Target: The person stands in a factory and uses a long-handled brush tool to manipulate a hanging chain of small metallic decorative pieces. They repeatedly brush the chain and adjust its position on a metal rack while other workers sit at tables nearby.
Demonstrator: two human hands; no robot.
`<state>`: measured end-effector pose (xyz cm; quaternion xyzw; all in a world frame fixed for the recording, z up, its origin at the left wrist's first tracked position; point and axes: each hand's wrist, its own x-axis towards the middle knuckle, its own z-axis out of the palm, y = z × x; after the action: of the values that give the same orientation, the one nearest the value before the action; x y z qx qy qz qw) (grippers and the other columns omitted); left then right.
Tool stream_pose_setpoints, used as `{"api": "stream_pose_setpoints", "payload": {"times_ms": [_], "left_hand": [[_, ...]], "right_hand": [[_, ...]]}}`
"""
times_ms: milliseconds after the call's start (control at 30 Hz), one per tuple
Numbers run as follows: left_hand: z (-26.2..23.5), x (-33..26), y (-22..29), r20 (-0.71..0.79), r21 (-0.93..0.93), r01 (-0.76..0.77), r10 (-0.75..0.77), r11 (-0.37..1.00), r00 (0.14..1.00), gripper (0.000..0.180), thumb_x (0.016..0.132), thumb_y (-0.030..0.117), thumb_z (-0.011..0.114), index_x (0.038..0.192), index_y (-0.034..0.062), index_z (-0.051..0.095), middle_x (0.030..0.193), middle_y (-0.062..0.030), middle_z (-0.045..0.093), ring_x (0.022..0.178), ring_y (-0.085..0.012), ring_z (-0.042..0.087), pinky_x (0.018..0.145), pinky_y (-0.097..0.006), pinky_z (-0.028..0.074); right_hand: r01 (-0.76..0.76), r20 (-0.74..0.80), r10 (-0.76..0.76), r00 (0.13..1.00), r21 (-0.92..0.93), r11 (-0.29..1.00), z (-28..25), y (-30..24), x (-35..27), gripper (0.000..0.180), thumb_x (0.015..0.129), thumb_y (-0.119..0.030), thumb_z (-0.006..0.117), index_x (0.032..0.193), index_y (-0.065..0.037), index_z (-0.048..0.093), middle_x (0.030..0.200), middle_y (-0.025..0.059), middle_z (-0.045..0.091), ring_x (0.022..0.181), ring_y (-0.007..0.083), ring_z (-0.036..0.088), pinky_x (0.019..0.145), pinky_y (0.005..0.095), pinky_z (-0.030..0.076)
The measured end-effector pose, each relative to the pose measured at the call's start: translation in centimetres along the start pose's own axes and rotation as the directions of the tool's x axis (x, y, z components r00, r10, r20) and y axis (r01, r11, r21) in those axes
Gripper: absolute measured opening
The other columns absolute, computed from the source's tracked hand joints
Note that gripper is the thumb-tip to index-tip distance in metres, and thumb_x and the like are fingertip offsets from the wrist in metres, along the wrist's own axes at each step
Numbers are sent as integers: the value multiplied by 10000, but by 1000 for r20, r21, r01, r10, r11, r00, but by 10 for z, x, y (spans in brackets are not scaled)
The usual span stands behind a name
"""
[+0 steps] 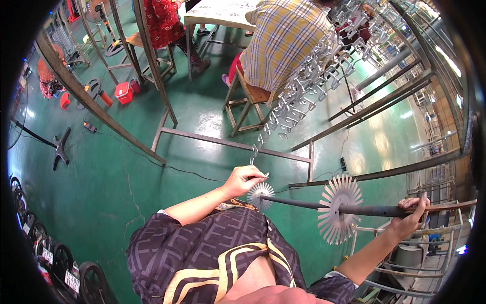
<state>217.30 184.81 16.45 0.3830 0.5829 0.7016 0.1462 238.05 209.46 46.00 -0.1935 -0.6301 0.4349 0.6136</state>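
Left hand (pixel 243 182): thumb and forefinger pinched closed on a small metal piece (pixel 266 176), just above the slotted disc (pixel 256 192) at the rod's left end; its visible tip points right. Dark rod (pixel 374 210): long axis left to right, right end slightly lower. Right hand (pixel 411 218) at that end, fingers bent; cannot tell whether they close round it. Metal hooks (pixel 298 104) string toward upper right.

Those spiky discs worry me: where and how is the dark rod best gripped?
Probably on the slim bare stretch of the rod between the small disc and the large disc, coming from above: that side looks open, while both discs are toothed all round.
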Motion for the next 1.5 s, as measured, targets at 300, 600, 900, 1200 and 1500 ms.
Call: {"api": "stream_pose_setpoints", "payload": {"times_ms": [300,600,900,1200,1500], "left_hand": [[-31,-2,-37,-248,123,81,-49,989,968,64,782,-3,643,843,-3,664,761,-71,635,667,-122,599,597,-242,475],[-48,17,-60,-374,188,117,-39,975,927,59,778,-11,633,828,-7,664,750,-68,642,667,-120,598,605,-239,467],[-70,34,-35,-355,248,37,56,968,933,51,765,-5,645,813,-19,656,728,-72,628,633,-132,591,573,-238,463],[-61,14,-48,-324,266,69,22,962,946,67,753,4,661,820,-1,668,743,-73,647,651,-126,597,585,-252,465],[-48,5,-64,-308,229,127,-52,965,950,61,766,11,663,825,-2,674,741,-72,645,633,-112,590,569,-242,460]], "right_hand": [[31,-17,-32,999,-46,998,11,5,-5,112,883,-119,538,813,-37,508,496,31,435,430,107,394,436,247,376],[36,-44,-40,998,-88,995,8,12,-9,166,892,-119,526,749,-50,481,498,26,420,409,104,388,421,244,383],[-1,-91,-5,996,-66,998,4,21,-8,164,896,-118,520,751,-48,489,496,25,420,404,107,391,412,248,384],[2,-76,-9,997,-92,996,-7,26,-8,163,899,-140,519,768,-46,495,501,28,432,421,109,401,424,251,387],[19,-86,-28,996,-96,995,-7,26,-9,142,898,-126,518,787,-38,505,500,31,431,423,109,402,424,250,391]]}}
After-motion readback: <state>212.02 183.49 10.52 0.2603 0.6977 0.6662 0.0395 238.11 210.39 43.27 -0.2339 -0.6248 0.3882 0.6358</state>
